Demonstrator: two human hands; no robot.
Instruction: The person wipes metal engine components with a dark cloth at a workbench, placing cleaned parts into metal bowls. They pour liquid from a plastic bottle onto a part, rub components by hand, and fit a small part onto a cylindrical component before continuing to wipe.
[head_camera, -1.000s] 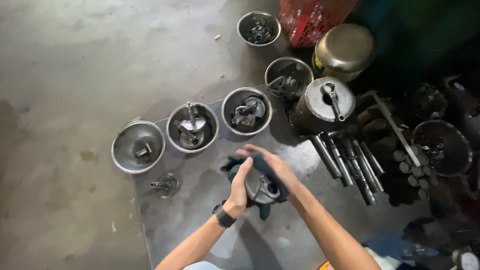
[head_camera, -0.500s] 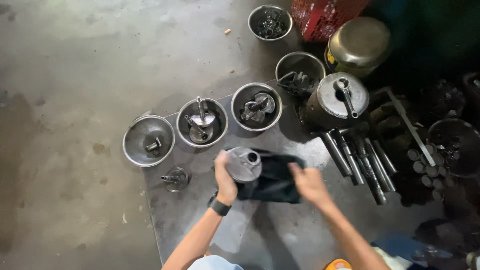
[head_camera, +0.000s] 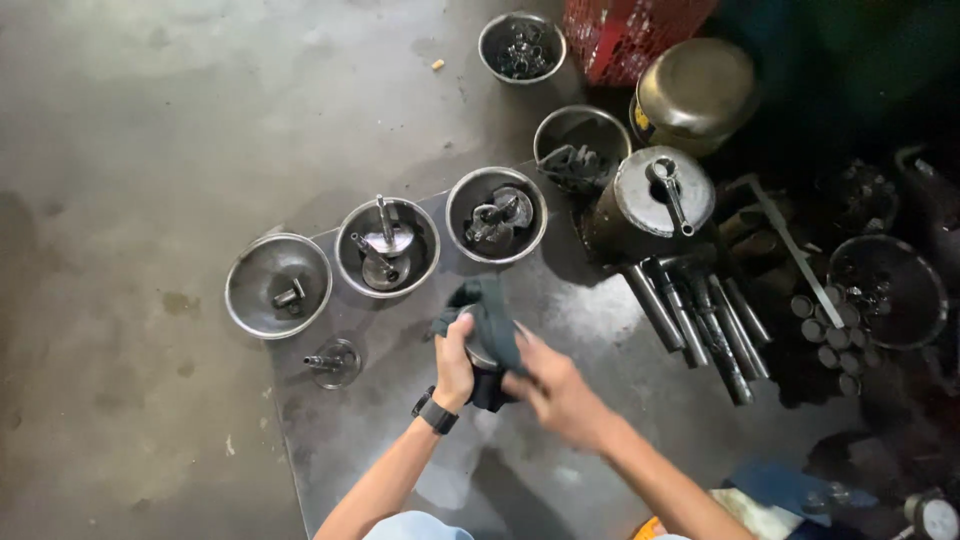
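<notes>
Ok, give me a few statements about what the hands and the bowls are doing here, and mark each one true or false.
1. Both hands are on a dark cloth wrapped over a metal part. True: left hand, right hand.
2. The left wrist is bare. False: it wears a black watch.
3. The leftmost bowl is piled full of parts. False: it holds just one small piece.
4. A row of metal rods lies right of the hands. True.
5. The red crate sits at the bottom edge of the view. False: it is at the top.
</notes>
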